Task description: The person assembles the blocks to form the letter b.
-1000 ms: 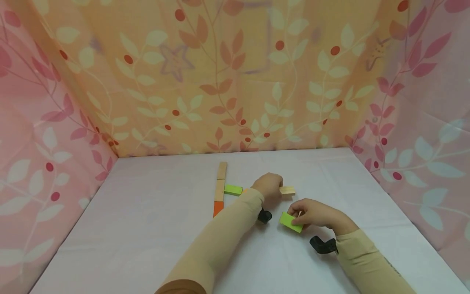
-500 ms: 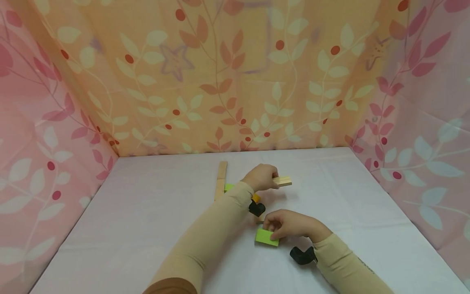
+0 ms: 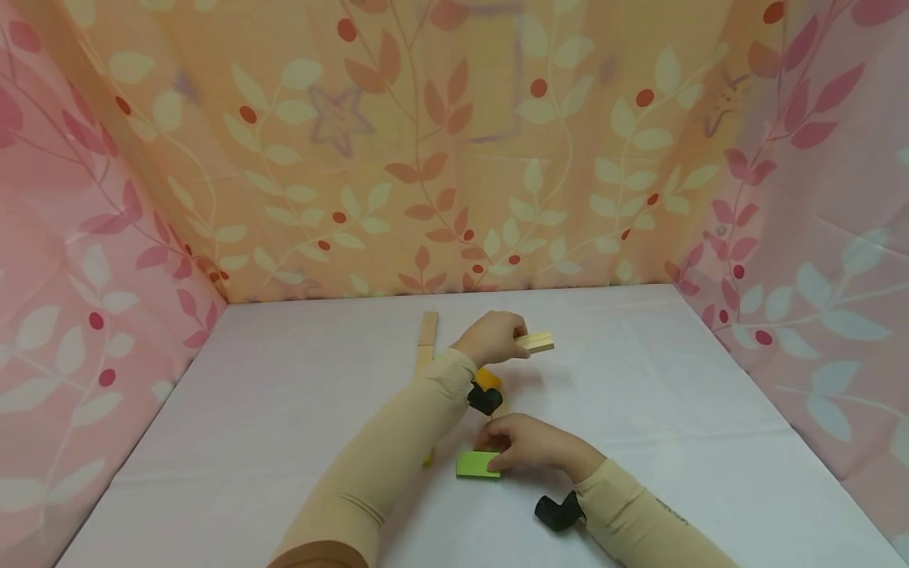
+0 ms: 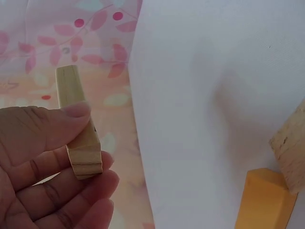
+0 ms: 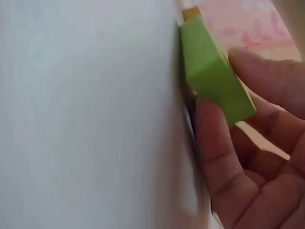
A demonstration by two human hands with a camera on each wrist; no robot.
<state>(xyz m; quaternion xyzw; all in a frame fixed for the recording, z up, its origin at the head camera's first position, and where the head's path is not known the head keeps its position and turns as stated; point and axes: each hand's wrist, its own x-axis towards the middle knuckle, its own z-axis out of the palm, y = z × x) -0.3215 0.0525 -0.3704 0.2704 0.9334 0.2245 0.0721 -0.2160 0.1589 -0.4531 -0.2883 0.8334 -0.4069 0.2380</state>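
Observation:
My left hand (image 3: 490, 338) pinches a plain wooden block (image 3: 537, 341) and holds it raised above the white table. In the left wrist view, thumb and fingers grip that block (image 4: 71, 88) near its lower end. My right hand (image 3: 536, 448) pinches a green block (image 3: 473, 465) by its right end, low over the table. The right wrist view has the green block (image 5: 202, 50) between thumb and fingers, close to the table surface. Between the hands lie a yellow-orange block (image 3: 488, 379) and a plain wooden block (image 3: 501, 405) touching it, both partly hidden.
A row of blocks runs toward me left of the hands, with plain wooden blocks (image 3: 428, 328) at its far end and a yellow piece (image 3: 428, 459) showing nearer. My left sleeve (image 3: 383, 450) covers its middle. Patterned cloth walls (image 3: 454, 158) enclose the table.
My left hand has lifted the wooden block and drawn it slightly left. My right hand has carried the green block left and toward me, levelling its angle.

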